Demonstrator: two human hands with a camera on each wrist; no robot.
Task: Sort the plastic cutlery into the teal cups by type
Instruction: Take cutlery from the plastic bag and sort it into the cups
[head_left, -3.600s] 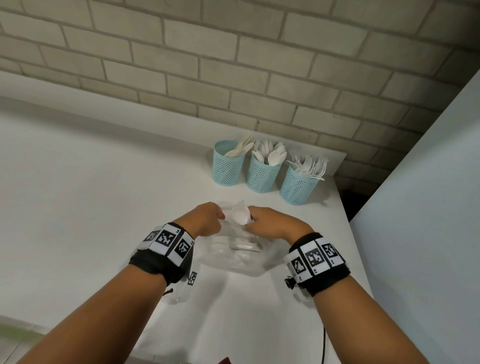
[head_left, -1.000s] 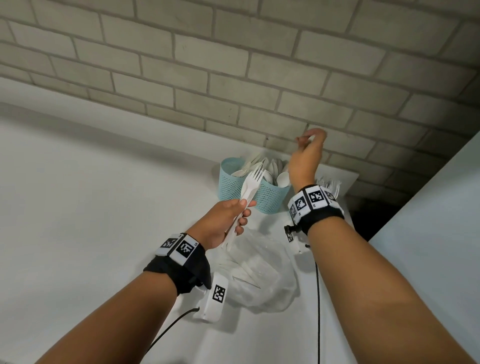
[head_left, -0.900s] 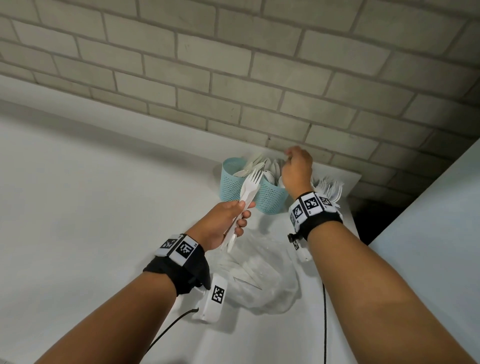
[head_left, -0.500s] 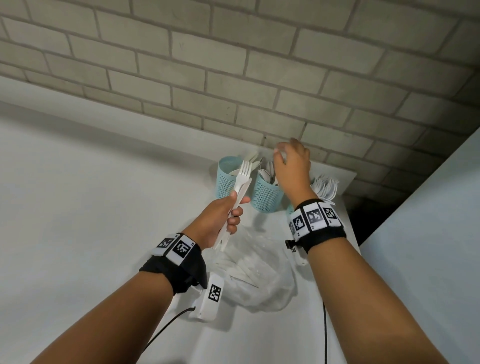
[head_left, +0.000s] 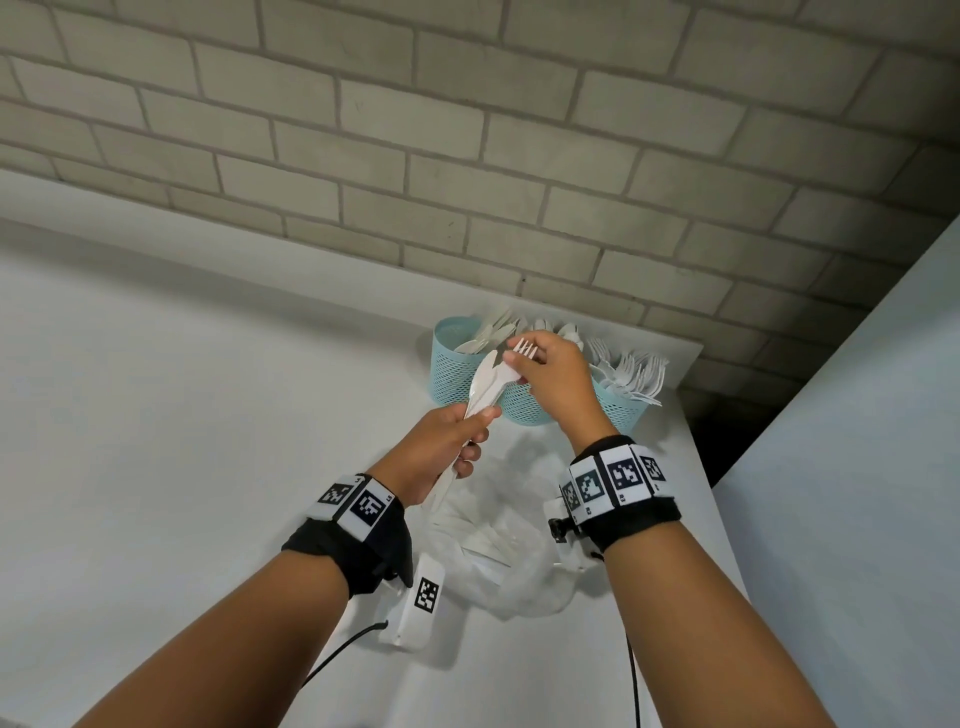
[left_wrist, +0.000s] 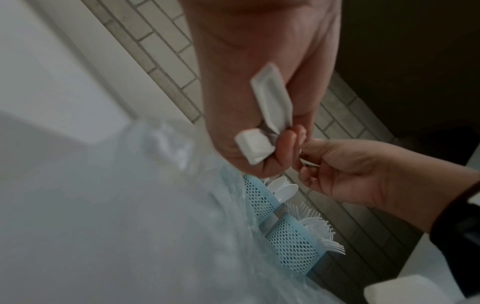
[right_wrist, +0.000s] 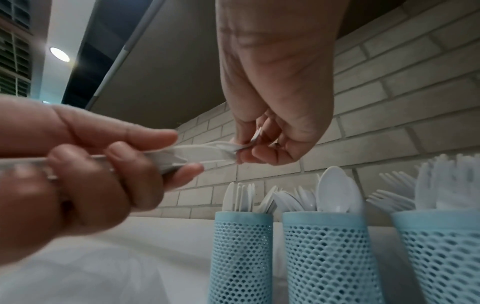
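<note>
Near the worktop's right edge lies a clear bag (head_left: 511, 561) of cutlery. Above it the left hand (head_left: 441, 441) grips a bundle of white utensils (head_left: 485, 387) by the handles; the right hand (head_left: 553, 376) pinches a fork (head_left: 522, 349) by its head, probably drawing it free. Light, thin and slick, it likely flexes; hold the neck. Three teal cups (right_wrist: 242, 253) stand at the far right corner.

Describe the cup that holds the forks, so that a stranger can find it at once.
By the brick wall, three teal mesh cups stand in a row at the white counter's back corner. The fork cup is the rightmost one, nearest the counter's edge. White tines stick out of it; the others hold smooth-ended pieces.
</note>
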